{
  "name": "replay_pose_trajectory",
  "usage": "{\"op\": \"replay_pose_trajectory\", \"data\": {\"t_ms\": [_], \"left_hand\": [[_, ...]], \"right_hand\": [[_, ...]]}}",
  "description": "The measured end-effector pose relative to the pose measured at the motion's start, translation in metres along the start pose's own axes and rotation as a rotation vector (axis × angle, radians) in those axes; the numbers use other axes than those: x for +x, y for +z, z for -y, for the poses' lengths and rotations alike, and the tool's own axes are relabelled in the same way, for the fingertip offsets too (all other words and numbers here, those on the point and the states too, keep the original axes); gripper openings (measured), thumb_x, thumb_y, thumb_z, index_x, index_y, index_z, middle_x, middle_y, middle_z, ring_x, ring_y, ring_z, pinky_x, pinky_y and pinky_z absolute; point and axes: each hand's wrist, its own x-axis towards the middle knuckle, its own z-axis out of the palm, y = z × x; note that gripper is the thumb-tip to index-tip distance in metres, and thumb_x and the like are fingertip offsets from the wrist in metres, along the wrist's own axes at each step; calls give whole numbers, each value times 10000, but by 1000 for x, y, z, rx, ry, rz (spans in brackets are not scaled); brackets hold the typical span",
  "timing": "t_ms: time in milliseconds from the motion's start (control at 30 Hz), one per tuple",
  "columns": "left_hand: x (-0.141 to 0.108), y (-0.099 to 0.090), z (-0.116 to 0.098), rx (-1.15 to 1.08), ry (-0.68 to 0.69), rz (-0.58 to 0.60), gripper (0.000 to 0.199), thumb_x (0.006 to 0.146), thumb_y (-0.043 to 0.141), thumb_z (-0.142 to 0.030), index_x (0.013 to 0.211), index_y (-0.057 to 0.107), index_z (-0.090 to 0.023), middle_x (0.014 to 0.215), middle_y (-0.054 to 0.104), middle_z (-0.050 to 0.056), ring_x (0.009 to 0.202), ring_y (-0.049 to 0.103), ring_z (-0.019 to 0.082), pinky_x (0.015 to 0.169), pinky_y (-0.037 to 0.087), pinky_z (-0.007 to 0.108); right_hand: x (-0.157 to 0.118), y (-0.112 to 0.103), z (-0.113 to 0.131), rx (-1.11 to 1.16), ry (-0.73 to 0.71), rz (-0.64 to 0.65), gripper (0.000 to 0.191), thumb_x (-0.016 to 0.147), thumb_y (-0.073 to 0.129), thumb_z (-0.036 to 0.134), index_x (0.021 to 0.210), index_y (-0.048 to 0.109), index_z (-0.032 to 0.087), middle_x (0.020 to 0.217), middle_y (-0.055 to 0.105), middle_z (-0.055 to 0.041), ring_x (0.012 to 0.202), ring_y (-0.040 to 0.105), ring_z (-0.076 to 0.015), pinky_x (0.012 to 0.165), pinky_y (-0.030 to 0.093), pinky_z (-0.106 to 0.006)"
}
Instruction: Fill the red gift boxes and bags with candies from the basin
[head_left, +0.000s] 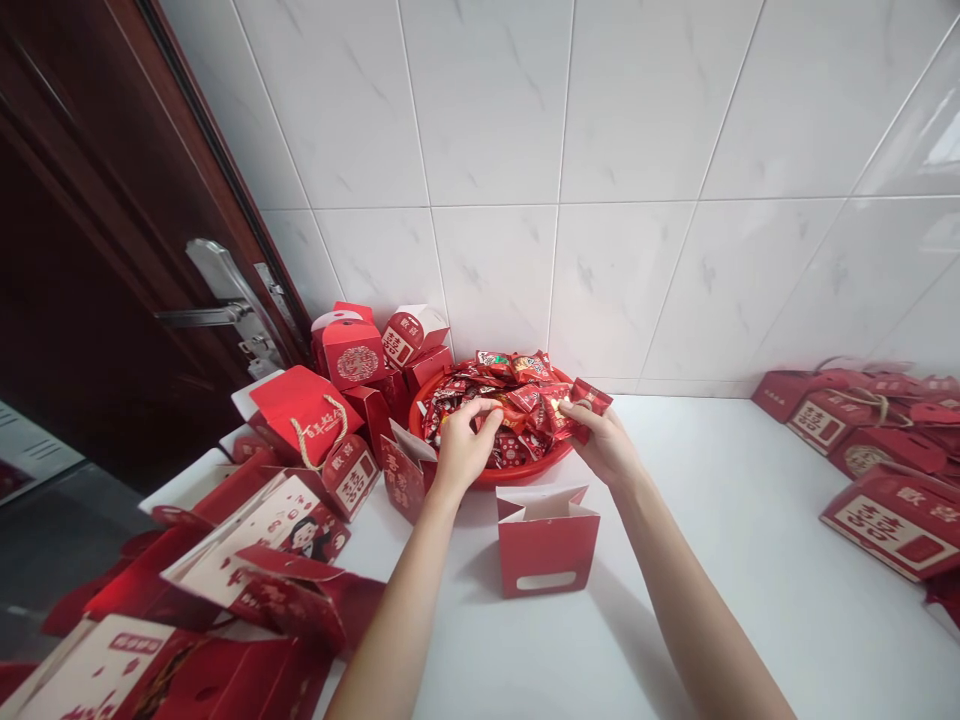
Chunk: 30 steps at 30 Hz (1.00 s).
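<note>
White marbled tiles (495, 110) are lining the wall behind a red basin (525, 474), which is resting on a white counter (720, 500). Far to the basin's left, a dark door (75, 200) is showing its metal handle (202, 316). Between door and basin, red and white gift boxes are crowding together: a red box with a rope handle (296, 400) is leaning among them, and nearer you, a box printed with a cartoon figure (270, 550) is lying on its side. Just beside the basin's left edge, an upright patterned box (405, 475) is standing open.

Your left hand (466, 445) is hovering over the basin's front left part, its thumb and index finger curling close together at the wrapped sweets (510, 450) heaped inside; whether it is gripping one is impossible to tell. Directly in front of the basin, a plain-faced red box (547, 570) is standing upright, its top gaping open and a pale slot showing low on its front. At the basin's right edge, your right hand (606, 440) is gripping a red packet (591, 395) between thumb and fingers. Well to the basin's right, more red boxes (892, 515) are lying in a pile.
</note>
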Motion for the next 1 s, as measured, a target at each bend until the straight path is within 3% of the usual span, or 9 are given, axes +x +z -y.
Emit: {"op": "replay_pose_trajectory", "data": {"t_ms": [100,167,267,367,433,600,833,900,1000], "left_hand": [[-1,-3,-7,-158,-24,-22,223,810,646,-378,885,705,-176,943,768,76,931,711,231,891,539,350],[-5,-8,-19,-282,-8,23,241,811,670,-400,894,689,-174,910,753,63,880,704,206,827,552,314],[-15,-22,-44,-330,90,224,210,853,675,-379,896,687,-173,855,735,51,807,687,180,768,548,285],[-27,-34,-69,-184,223,488,131,896,641,-281,871,710,-173,854,738,52,805,680,173,778,533,281],[-34,-37,-79,-44,302,550,123,899,616,-209,847,725,-182,856,739,40,806,673,165,783,518,275],[-43,-34,-85,186,370,567,161,900,607,-177,845,754,-215,852,727,14,809,661,157,801,508,273],[-41,-41,-84,179,330,528,168,924,596,-251,904,761,-228,1071,720,47,973,689,191,886,551,299],[-41,-38,-85,102,293,485,201,934,614,-302,1067,743,-228,1123,730,54,1041,689,209,941,548,318],[-43,-29,-86,-61,188,379,443,912,670,-387,1321,631,-221,1232,721,74,1133,678,238,991,547,347]], "right_hand": [[-5,1,10,-46,-40,22,316,655,893,307,933,766,226,951,777,-18,896,712,-208,759,561,-279],[-11,4,19,-93,-63,32,364,661,889,311,994,762,238,999,776,-22,949,710,-222,812,564,-300],[-21,8,34,-173,-91,44,445,673,880,323,1092,741,260,1058,772,-27,1025,701,-250,882,561,-345],[-29,9,45,-239,-133,66,450,714,854,348,1137,725,263,1099,765,-40,1079,689,-273,914,557,-378],[-32,8,49,-252,-157,80,468,737,841,352,1178,707,272,1127,758,-44,1089,686,-271,907,558,-372],[-40,12,56,-266,-182,87,485,743,844,343,1198,690,281,1119,760,-45,1067,695,-273,883,568,-378],[-47,17,59,-326,-200,107,406,742,852,336,1120,717,275,1000,760,-33,980,704,-263,844,577,-386],[-48,17,58,-345,-202,162,405,757,849,311,1137,711,278,978,754,-27,931,704,-236,826,574,-365],[-51,19,56,-389,-204,241,419,759,856,297,1147,700,284,957,739,-17,857,697,-204,790,574,-346]]}}
